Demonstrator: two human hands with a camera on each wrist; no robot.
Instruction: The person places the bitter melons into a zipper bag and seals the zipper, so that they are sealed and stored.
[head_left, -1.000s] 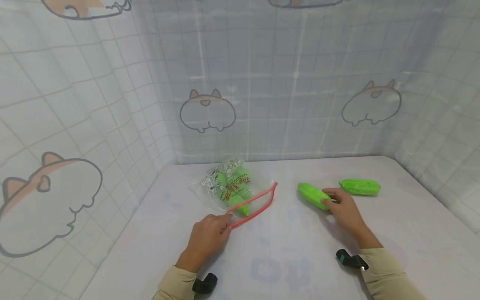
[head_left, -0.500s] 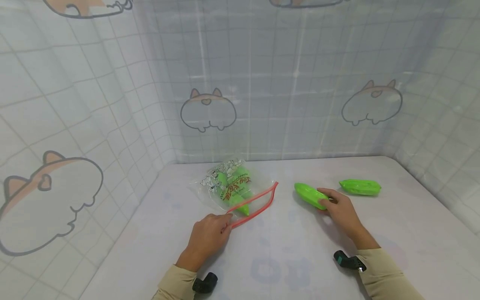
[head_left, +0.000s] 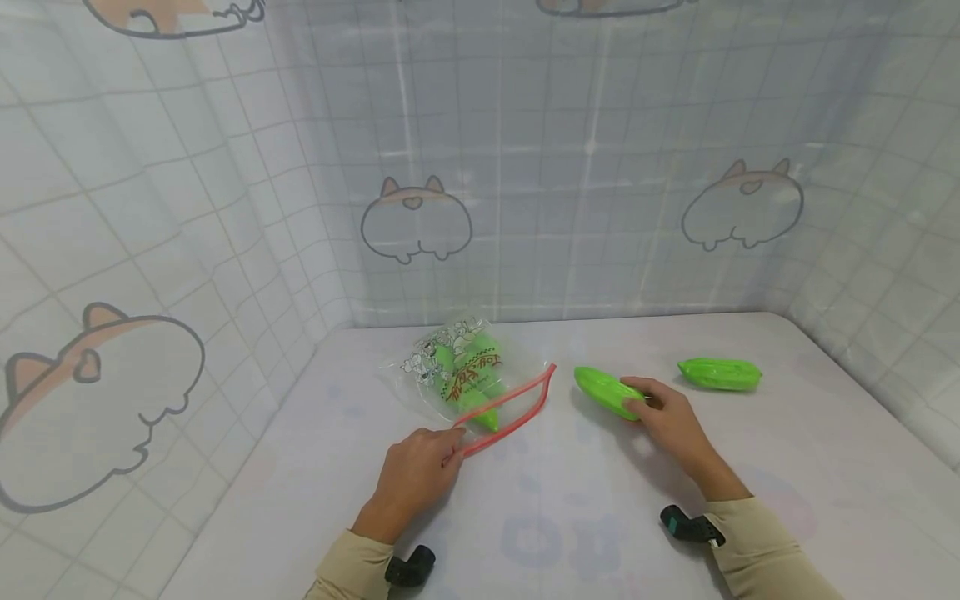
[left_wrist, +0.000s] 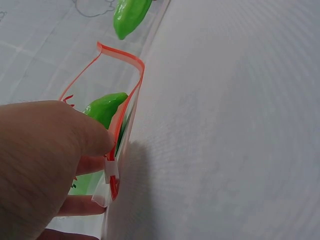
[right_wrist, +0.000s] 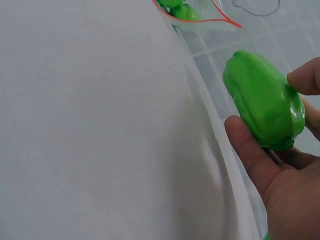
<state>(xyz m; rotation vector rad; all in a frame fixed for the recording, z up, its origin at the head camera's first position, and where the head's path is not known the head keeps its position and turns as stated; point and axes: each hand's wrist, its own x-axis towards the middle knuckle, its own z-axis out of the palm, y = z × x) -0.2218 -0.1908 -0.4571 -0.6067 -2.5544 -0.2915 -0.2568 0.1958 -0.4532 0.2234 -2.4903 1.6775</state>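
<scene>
My left hand (head_left: 420, 471) pinches the near corner of a clear zip bag (head_left: 416, 392), by the white slider (left_wrist: 111, 171) on its red zipper. The bag lies with its mouth spread apart toward the right. Inside are bright green pieces (head_left: 478, 412), partly hidden by printed lettering and a cartoon pattern. My right hand (head_left: 671, 421) holds a ridged green toy cucumber (head_left: 606, 392) by its near end, thumb on one side and fingers on the other. The toy's free end points toward the bag mouth, a short way apart from it.
A second green toy cucumber (head_left: 720, 374) lies on the white table (head_left: 540, 500) at the back right, beyond my right hand. Grid-patterned curtains (head_left: 570, 250) with cartoon drawings enclose the table at the back and both sides.
My right hand has moved left with the toy cucumber, bringing it nearer the bag. The left hand, the bag and the second toy have stayed in place.
</scene>
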